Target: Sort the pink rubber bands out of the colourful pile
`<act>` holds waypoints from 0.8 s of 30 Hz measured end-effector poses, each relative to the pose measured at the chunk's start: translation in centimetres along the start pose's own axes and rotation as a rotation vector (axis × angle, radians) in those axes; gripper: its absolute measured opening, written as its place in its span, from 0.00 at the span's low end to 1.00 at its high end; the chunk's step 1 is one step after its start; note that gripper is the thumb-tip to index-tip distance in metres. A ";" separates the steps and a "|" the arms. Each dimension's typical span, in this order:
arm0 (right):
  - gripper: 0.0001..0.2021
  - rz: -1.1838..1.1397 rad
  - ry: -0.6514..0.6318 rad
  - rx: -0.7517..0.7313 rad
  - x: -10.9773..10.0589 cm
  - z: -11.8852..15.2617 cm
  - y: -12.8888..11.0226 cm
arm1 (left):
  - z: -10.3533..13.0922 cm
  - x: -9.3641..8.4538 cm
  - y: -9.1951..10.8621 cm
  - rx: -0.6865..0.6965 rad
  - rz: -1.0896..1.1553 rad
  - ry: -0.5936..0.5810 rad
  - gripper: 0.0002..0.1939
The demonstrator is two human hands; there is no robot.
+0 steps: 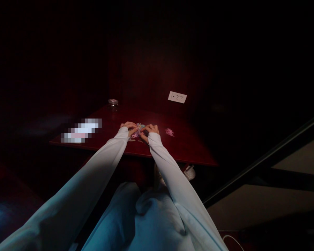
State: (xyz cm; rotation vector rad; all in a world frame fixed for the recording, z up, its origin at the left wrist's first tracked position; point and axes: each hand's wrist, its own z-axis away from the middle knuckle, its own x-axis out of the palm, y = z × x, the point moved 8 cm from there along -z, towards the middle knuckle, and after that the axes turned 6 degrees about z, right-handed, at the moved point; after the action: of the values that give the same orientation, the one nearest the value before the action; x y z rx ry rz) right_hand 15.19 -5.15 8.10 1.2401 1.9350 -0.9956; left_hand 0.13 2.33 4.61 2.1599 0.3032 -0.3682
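Both hands meet over the dark red table, at a small pile of thin, multicoloured loops or strands (139, 126) in pink, purple and pale green. My left hand (130, 126) comes in from the left with its fingers bent and closed on part of the pile. On the other side, my right hand (150, 131) has its fingers curled and pinched on the same pile. The single pieces between the fingertips are too small to make out. A separate little heap of pink strands (169, 132) lies to the right of my right hand.
A clear round jar with a lid (113, 103) stands at the table's back left. A blurred-out bright object (81, 131) lies on the left of the red table (188, 148). A white socket plate (177, 97) is on the wall behind. Something white (189, 172) shows below the front edge.
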 end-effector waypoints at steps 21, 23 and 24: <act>0.08 0.004 -0.054 0.017 0.1 0.0 0.1 | -0.4 0.0 -0.1 0.007 0.017 -0.022 0.07; 0.07 0.006 -0.052 0.019 0.1 0.0 0.1 | -0.4 0.0 -0.2 0.001 0.018 -0.024 0.07; 0.07 0.006 -0.050 0.018 0.2 0.0 0.1 | -0.4 0.0 -0.2 -0.002 0.017 -0.017 0.07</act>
State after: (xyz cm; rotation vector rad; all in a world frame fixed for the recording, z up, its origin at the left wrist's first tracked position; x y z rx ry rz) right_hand 15.25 -5.02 7.94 1.2193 1.8862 -1.0337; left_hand 0.09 2.73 4.69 2.1547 0.2752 -0.3763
